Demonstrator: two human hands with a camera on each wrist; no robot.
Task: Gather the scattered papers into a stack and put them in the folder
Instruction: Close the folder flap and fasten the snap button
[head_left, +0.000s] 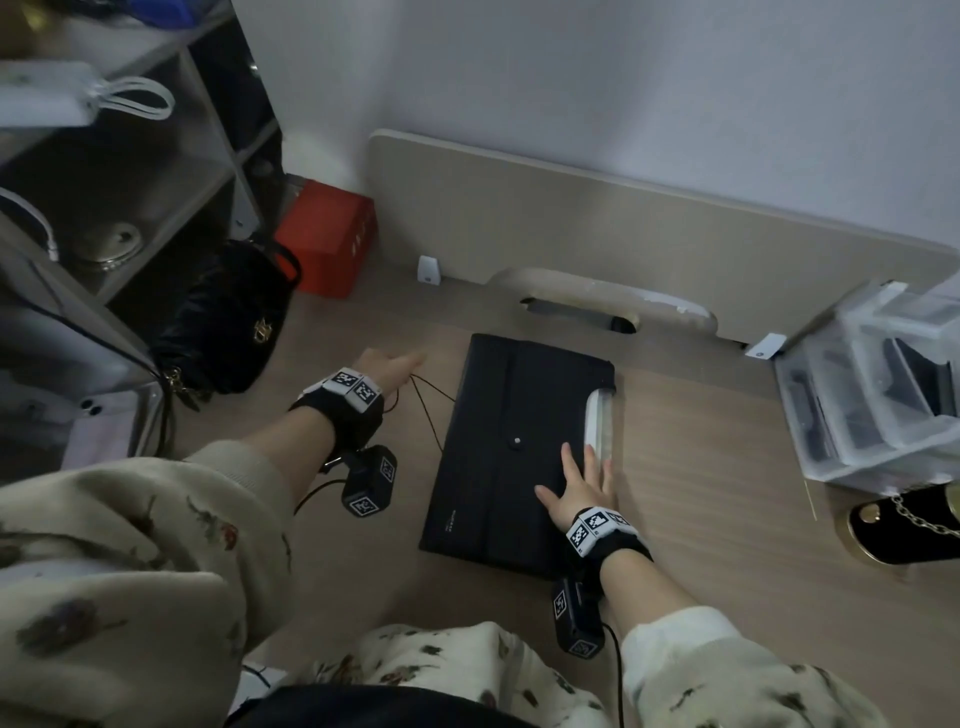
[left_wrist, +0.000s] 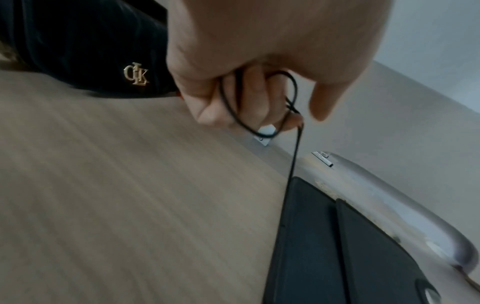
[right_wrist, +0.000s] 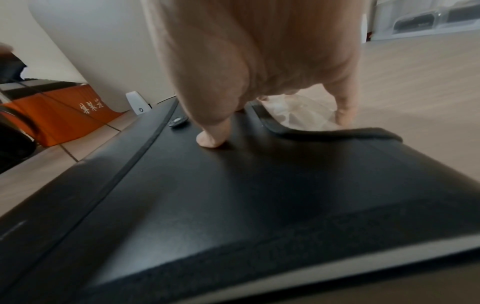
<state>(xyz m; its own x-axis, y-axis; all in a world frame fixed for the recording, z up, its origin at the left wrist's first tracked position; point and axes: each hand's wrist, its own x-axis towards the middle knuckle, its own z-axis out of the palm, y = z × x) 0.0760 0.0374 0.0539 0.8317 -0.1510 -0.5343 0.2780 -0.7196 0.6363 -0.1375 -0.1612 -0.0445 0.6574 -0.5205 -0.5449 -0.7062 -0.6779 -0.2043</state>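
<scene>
i see the black folder (head_left: 519, 447) lying flat on the worktop (head_left: 727, 467), its long axis running away from me toward the back panel (head_left: 571, 218), flap down over the front. a pale strip of papers (head_left: 597, 426) shows at its right edge, so i judge the stack is already inside and what's left is closing it up.

my right hand (head_left: 582, 483) lies flat on the near right part of the folder, fingers straight and spread, a released grip pressing the cover down; the little finger reaches off toward the pale strip. my left hand (head_left: 387, 366) is out to the left of the folder, off its far left corner, grasping a thin black elastic cord (left_wrist: 293, 156) pinched in curled fingers. the cord runs from that grip down to the folder's left edge.

the closing move, as i judge it, turns on this: the cord has to travel rightward across the short axis, toward the small button (head_left: 517, 441) in the middle of the flap. the left hand is the nearer one for that.

just left of that hand sits a black handbag (head_left: 223, 322), with a red box (head_left: 327, 239) behind it. clear plastic drawers (head_left: 872, 389) stand well apart on the right. nothing lies between cord and button.
</scene>
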